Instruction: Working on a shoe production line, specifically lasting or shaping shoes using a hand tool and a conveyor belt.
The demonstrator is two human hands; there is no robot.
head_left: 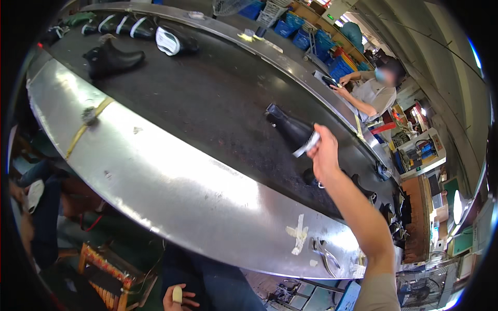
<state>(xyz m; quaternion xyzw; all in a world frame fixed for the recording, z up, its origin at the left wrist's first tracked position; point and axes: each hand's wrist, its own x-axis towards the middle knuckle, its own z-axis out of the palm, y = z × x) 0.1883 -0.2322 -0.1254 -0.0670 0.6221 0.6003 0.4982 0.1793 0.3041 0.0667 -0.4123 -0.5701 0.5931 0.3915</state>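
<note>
My right hand (326, 154) is closed around the white-edged sole end of a black boot (291, 127). The boot lies tilted over the dark conveyor belt (207, 111), its shaft pointing to the far left. Low in the picture, beside my dark-clothed leg, my left hand (181, 300) has its fingers bent around a small pale yellow block (177, 294). Part of that hand is cut off by the lower edge. Nearer my right forearm, another dark shoe (310, 177) is partly hidden on the belt.
A black boot (111, 58) and a row of boots with white soles (168, 41) lie at the far left. Pliers (328, 257) rest on the metal ledge (207, 207) near tape strips. Across the belt, a person (377, 88) handles a dark item. More dark footwear (391, 215) lies right.
</note>
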